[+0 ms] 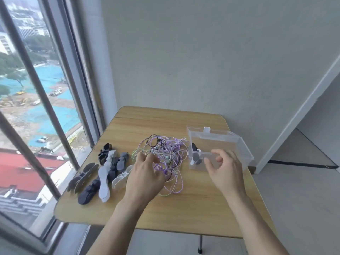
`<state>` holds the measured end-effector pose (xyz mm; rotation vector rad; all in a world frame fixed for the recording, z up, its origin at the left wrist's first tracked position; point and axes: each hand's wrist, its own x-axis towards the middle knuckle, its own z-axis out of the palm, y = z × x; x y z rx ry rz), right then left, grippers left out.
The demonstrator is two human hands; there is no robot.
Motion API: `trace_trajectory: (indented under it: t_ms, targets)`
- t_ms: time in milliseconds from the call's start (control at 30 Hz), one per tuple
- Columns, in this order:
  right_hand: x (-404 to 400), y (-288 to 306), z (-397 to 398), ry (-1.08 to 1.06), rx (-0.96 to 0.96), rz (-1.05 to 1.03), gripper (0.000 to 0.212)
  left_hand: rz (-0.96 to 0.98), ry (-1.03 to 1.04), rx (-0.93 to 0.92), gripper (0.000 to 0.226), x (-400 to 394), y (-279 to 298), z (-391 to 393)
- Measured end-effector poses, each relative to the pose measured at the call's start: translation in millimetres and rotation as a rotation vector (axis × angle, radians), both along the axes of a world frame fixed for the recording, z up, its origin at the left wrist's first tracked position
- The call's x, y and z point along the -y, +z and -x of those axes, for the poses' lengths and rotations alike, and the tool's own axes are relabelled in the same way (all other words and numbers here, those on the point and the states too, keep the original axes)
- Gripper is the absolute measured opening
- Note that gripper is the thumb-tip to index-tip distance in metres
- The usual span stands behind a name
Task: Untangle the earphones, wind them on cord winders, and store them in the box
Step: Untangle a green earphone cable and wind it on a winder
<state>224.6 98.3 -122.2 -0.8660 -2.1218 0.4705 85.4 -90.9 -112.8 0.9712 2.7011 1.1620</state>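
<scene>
While the tangle of earphones (163,159) is lying in the middle of the bench (184,208), the left hand (145,179) is reaching into its near left edge, and this is the relation that is deciding the next move. The fingers (149,159) of this hand are curling among the purple, white and black cords, but I cannot tell if they are really pinching a cord or only touching the heap. The right hand (226,170) is hovering a little to the right of the tangle, in front of the clear box (237,144), with its fingers loosely bent and holding nothing. So the left hand is the nearer one, and the right hand is standing between the tangle and the box.

The tangle is not showing one clear long axis; its loops are spreading toward the far side and also trailing toward the person. The cord winders (104,173), grey, white and dark, are lying in a group just to the left of the left hand. Inside the box one dark wound piece (195,155) is already sitting, so I am judging that the work is at an early stage and most earphones are not yet separated.
</scene>
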Motion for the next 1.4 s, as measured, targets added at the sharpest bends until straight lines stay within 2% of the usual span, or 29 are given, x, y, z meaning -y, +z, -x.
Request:
trace_trajectory:
  t_ms: [167, 267, 367, 433, 467, 533, 567, 633, 700, 733, 800, 900, 967, 1000, 1100, 1167, 1267, 1333, 1400]
  targets:
    - [-3.3, -11.8, 12.1, -0.048, -0.033, 0.013, 0.029, 0.022, -0.049, 0.007, 0.040, 3.2, -15.0, 2.4]
    - [14.2, -13.9, 23.0, -0.070, -0.186, 0.015, 0.028, 0.011, -0.071, -0.013, 0.039, 2.8, -22.6, 6.2]
    - [43.4, -17.2, 36.2, 0.098, -0.262, 0.100, 0.017, -0.191, -0.042, -0.090, 0.030, 1.5, -19.0, 7.7]
    - [55.5, -22.0, 48.5, 0.260, -0.207, 0.217, 0.017, -0.343, 0.026, -0.161, 0.039, 0.3, -15.8, 14.4]
    - [59.1, -23.9, 53.5, 0.322, -0.159, 0.255, 0.019, -0.335, 0.064, -0.184, 0.049, 0.0, -16.0, 21.3]
    - [62.7, -30.0, 61.0, 0.392, -0.056, 0.300, 0.026, -0.146, 0.128, -0.160, 0.068, 0.8, -19.0, 35.7]
    - [63.6, -32.3, 62.9, 0.403, -0.015, 0.309, 0.028, -0.045, 0.150, -0.121, 0.068, 1.8, -22.6, 41.4]
    - [62.7, -35.2, 65.1, 0.404, 0.039, 0.309, 0.031, 0.014, 0.163, -0.069, 0.041, 2.3, -28.2, 48.4]
    - [60.7, -35.8, 65.6, 0.401, 0.079, 0.309, 0.034, -0.080, 0.160, -0.077, 0.011, 3.7, -26.6, 49.1]
    - [60.0, -34.7, 65.2, 0.398, 0.099, 0.316, 0.037, -0.134, 0.145, -0.072, 0.007, 5.5, -22.8, 48.4]
    - [58.6, -31.9, 62.9, 0.385, 0.142, 0.334, 0.043, -0.176, 0.067, -0.013, 0.011, 9.8, -14.9, 47.9]
    - [56.8, -26.5, 57.8, 0.381, 0.171, 0.358, 0.055, -0.180, -0.106, 0.242, 0.030, 19.1, -3.3, 46.5]
    - [55.1, -23.8, 54.4, 0.422, 0.181, 0.390, 0.065, -0.269, -0.134, 0.438, 0.030, 20.8, 4.0, 43.4]
    - [53.7, -22.8, 52.4, 0.443, 0.200, 0.398, 0.069, -0.317, -0.104, 0.469, 0.026, 19.6, 5.9, 41.5]
    - [49.3, -20.1, 48.4, 0.491, 0.281, 0.426, 0.076, -0.302, 0.024, 0.261, 0.027, 17.1, 4.7, 40.2]
    - [48.9, -18.2, 48.9, 0.514, 0.289, 0.467, 0.076, -0.279, 0.019, 0.188, 0.024, 18.2, 0.6, 40.0]
    - [51.5, -15.9, 52.9, 0.508, 0.188, 0.458, 0.072, -0.279, -0.116, 0.209, 0.022, 21.2, 0.1, 35.7]
    - [54.0, -13.6, 55.2, 0.522, 0.116, 0.400, 0.055, -0.287, -0.200, 0.239, 0.024, 21.7, 5.3, 29.4]
    - [55.8, -13.2, 56.8, 0.541, 0.077, 0.342, 0.028, -0.305, -0.244, 0.262, 0.025, 21.2, 8.0, 24.8]
